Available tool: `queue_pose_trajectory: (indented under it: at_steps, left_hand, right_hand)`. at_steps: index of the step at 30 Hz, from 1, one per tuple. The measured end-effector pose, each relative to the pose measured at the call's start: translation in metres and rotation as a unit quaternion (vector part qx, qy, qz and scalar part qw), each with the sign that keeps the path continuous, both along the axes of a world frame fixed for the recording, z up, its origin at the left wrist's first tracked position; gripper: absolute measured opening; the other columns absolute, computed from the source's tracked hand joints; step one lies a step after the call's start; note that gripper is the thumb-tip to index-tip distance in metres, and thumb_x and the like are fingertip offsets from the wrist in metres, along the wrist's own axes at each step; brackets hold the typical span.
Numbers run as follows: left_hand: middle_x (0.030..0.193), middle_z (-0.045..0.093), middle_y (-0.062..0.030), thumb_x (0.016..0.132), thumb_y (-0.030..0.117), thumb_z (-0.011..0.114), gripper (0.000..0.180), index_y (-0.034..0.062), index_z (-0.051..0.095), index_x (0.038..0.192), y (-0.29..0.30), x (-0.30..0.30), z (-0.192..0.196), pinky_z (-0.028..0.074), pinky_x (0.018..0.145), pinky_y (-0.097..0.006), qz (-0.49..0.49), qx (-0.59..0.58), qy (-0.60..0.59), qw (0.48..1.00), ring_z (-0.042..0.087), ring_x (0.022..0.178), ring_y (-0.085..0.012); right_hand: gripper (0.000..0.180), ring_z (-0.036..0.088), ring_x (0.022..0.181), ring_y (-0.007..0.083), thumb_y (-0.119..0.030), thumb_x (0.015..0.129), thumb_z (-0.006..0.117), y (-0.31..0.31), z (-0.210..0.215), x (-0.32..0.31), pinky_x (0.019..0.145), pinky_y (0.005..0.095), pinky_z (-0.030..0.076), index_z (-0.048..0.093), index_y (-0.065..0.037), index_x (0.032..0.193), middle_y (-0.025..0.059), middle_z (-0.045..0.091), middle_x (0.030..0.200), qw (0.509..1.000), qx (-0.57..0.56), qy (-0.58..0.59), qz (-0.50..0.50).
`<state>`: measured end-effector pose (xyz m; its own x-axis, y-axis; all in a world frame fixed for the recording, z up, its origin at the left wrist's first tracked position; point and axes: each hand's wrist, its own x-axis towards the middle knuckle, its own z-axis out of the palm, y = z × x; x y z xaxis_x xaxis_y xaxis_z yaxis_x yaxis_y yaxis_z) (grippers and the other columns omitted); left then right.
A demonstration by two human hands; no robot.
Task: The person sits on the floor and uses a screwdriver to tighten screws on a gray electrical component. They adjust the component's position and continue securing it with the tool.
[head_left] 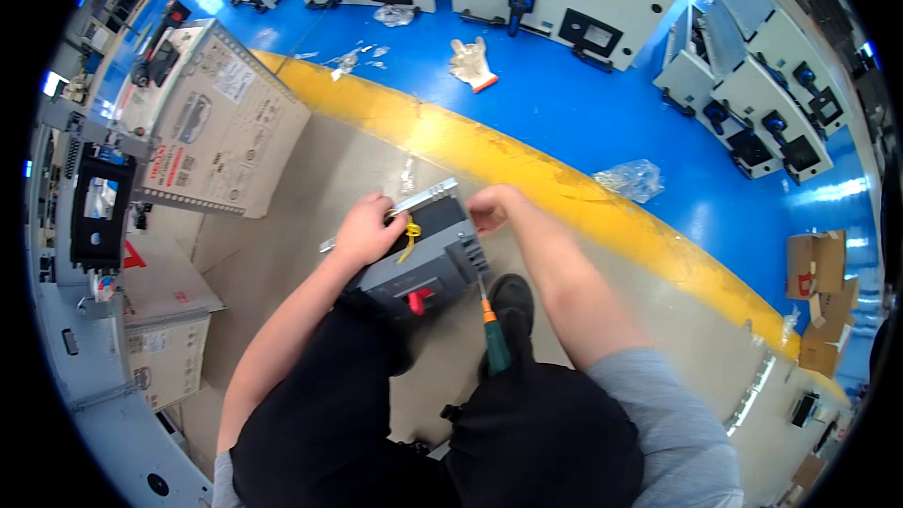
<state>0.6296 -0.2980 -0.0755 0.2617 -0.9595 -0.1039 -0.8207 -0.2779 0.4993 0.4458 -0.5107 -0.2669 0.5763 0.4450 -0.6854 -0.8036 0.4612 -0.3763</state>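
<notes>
A grey moulded circuit breaker with a red handle rests tilted by my knees. A silver metal strip runs along its far edge, and a yellow cord is looped on top. My left hand is closed over the breaker's far left part, next to the cord. At its far right corner my right hand has curled fingers, their tips partly hidden by the breaker. A screwdriver with a green and orange handle stands against my right thigh, its shaft pointing at the breaker's right end.
A large cardboard box stands left, a cordless power tool on top. More cardboard lies below it. Beyond the yellow floor line are a work glove, plastic wrap and white cabinets. Open cartons sit right.
</notes>
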Motion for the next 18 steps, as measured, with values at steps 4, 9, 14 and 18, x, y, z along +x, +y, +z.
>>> queue_pose_trajectory:
  at_steps: [4, 9, 14, 18]
  left_hand:
    - [0.091, 0.06, -0.0195, 0.091, 0.036, 0.064, 0.039, -0.0029, 0.068, 0.089, 0.005, 0.0, 0.001, 0.051, 0.082, -0.046, 0.014, 0.013, 0.001, 1.0, 0.062, 0.093, -0.038]
    - [0.092, 0.06, -0.0185, 0.09, 0.035, 0.064, 0.038, -0.0026, 0.069, 0.09, -0.001, -0.003, 0.002, 0.051, 0.084, -0.045, 0.014, 0.011, 0.0, 1.0, 0.061, 0.096, -0.0364]
    - [0.092, 0.06, -0.0183, 0.091, 0.035, 0.063, 0.038, -0.0024, 0.07, 0.09, -0.003, -0.001, -0.002, 0.051, 0.084, -0.045, 0.008, 0.002, -0.002, 1.0, 0.06, 0.096, -0.0364]
    - [0.093, 0.061, -0.0178, 0.09, 0.035, 0.063, 0.038, -0.0025, 0.07, 0.091, 0.005, 0.005, -0.005, 0.051, 0.085, -0.045, 0.016, 0.005, -0.002, 1.0, 0.061, 0.097, -0.036]
  right_hand:
    - [0.026, 0.071, 0.108, 0.0171, -0.023, 0.09, 0.072, 0.013, 0.006, 0.002, 0.095, 0.032, 0.053, 0.073, -0.01, 0.113, 0.005, 0.077, 0.119, 0.994, 0.093, -0.028, -0.042]
    - [0.021, 0.075, 0.09, 0.019, -0.026, 0.094, 0.07, 0.015, -0.001, -0.006, 0.087, 0.0363, 0.058, 0.075, -0.008, 0.105, 0.0072, 0.08, 0.103, 0.991, 0.068, -0.012, -0.117]
    - [0.028, 0.073, 0.103, 0.0195, -0.029, 0.098, 0.063, 0.009, 0.002, -0.01, 0.095, 0.0375, 0.055, 0.074, -0.007, 0.112, 0.008, 0.078, 0.111, 0.991, 0.081, -0.037, -0.102]
    - [0.034, 0.069, 0.112, 0.0196, -0.03, 0.103, 0.056, 0.027, 0.007, -0.015, 0.102, 0.0366, 0.05, 0.069, -0.005, 0.122, 0.0086, 0.075, 0.122, 0.971, 0.053, -0.067, -0.224]
